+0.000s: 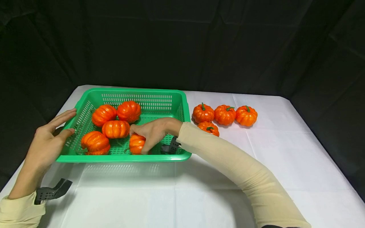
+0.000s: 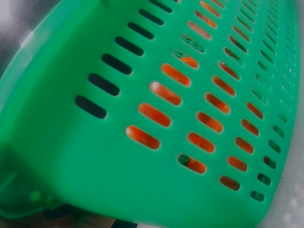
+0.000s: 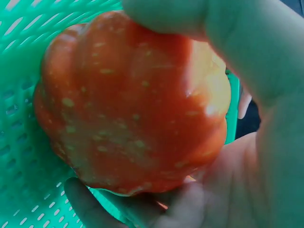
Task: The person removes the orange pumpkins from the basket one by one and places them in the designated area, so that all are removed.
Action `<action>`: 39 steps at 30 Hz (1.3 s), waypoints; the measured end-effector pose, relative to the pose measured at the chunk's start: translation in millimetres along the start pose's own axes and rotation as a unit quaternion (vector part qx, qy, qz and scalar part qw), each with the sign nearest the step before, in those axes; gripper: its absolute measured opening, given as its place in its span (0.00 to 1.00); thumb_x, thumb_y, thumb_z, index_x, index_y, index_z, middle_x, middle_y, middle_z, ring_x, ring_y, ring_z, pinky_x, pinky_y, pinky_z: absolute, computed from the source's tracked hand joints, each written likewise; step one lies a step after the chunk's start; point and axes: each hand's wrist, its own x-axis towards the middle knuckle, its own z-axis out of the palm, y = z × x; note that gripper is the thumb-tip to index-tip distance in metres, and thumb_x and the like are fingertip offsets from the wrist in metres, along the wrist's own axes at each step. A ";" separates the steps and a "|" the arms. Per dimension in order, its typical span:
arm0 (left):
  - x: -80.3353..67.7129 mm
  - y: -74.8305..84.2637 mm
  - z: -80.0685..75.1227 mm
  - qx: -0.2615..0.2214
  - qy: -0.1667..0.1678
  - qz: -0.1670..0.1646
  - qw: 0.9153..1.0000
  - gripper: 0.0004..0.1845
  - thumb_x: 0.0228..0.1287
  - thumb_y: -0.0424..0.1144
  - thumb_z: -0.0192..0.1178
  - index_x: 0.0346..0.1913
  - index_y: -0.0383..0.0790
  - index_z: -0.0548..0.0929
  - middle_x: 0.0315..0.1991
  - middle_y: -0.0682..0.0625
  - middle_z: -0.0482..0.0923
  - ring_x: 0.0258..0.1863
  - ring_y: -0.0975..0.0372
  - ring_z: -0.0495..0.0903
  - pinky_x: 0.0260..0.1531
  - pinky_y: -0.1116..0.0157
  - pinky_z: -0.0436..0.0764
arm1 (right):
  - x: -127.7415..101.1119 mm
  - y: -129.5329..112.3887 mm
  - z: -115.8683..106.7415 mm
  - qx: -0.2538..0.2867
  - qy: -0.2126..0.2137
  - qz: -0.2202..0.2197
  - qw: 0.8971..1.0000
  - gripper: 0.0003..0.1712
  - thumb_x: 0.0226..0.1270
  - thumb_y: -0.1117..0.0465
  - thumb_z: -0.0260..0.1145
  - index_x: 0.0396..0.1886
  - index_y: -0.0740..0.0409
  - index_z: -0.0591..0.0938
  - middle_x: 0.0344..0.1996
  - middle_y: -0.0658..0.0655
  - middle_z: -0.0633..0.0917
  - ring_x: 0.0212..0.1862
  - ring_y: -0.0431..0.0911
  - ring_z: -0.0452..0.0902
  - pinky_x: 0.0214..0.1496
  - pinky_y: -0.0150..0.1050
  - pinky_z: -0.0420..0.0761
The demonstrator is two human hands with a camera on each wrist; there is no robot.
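Right hand point(image 1: 152, 133) curled round a small orange pumpkin point(image 1: 137, 144) inside the green basket point(image 1: 182, 107) near its front wall, left hand point(image 1: 47, 139) resting flat-fingered against the basket's left side, holding nothing

- I can read no text, label, brand, number or sign in these views.
- The green basket point(image 1: 182, 104) near my hands carries no writing, and the pumpkins also carry none.

Green slotted basket wall point(image 2: 95, 156), probably pumpkins point(image 2: 164, 92) behind.
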 end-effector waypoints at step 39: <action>0.6 -1.7 3.2 0.007 0.011 0.000 1.000 0.27 0.81 0.36 0.51 0.79 0.45 0.69 0.80 0.53 0.61 0.76 0.54 0.60 0.59 0.78 0.64 | -31.1 5.1 -0.5 0.100 0.181 -0.103 0.973 0.42 0.47 0.67 0.76 0.61 0.58 0.65 0.56 0.58 0.74 0.54 0.49 0.74 0.54 0.36 0.80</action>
